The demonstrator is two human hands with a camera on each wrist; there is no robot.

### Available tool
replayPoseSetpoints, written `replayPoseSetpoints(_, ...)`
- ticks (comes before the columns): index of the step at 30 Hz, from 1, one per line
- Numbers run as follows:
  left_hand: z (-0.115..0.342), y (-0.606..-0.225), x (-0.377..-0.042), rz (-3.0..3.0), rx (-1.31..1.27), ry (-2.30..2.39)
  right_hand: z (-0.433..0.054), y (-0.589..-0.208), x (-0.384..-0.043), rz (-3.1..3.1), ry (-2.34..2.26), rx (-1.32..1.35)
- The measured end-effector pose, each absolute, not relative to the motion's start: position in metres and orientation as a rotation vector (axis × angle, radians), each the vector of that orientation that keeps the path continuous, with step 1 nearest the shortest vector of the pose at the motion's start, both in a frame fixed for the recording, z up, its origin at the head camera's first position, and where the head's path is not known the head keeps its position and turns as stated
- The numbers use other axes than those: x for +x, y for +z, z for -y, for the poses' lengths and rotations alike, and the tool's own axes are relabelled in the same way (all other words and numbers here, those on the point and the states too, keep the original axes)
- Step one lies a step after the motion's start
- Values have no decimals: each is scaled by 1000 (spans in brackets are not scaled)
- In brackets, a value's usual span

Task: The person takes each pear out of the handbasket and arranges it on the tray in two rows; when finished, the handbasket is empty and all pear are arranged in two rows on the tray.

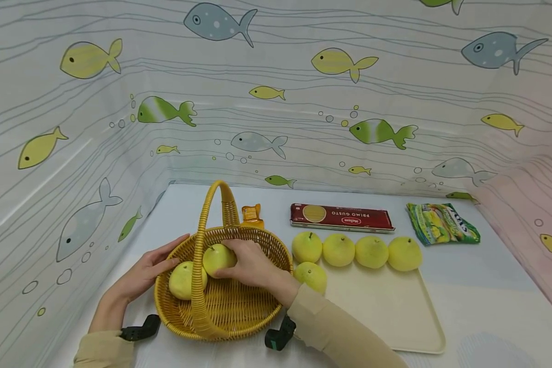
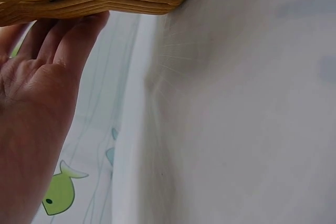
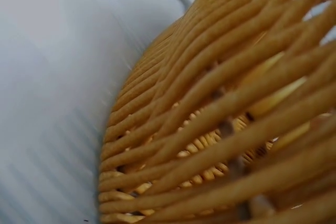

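Note:
My right hand (image 1: 250, 259) reaches into a yellow wicker basket (image 1: 239, 335) and grips a yellow apple (image 1: 215, 259), fingers over its far side and thumb at its near side. Another yellow apple (image 1: 182, 284) lies to the left, partly behind the arched handle (image 1: 198, 255). At the basket's left side, my left hand (image 1: 148, 267) holds the rim, its thumb over the edge. From below, the left wrist view shows the fingers (image 2: 79, 40) against the outer wicker. The right wrist view is filled by the basket's woven side (image 3: 210, 119), with the right hand hidden.
Right of the basket, several yellow apples (image 1: 339, 250) line the back of a cream tray (image 1: 382, 306), one (image 1: 311, 277) at its left side. Behind stand a red biscuit box (image 1: 342, 217), a green packet (image 1: 443, 224) and a small orange packet (image 1: 252, 214). Fish-printed walls surround the table.

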State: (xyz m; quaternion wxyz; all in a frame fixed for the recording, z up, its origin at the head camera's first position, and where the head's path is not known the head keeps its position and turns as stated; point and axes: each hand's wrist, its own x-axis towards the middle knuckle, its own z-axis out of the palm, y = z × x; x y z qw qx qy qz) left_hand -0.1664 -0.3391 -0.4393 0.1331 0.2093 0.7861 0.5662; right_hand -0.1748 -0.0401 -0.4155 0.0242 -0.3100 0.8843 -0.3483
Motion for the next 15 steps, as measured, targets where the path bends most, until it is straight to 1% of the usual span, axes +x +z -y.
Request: replayPoseSetpoints(15, 339, -439, -166, -2289, 604, 1631, 37, -414, -171, -2744, -1164, -884)
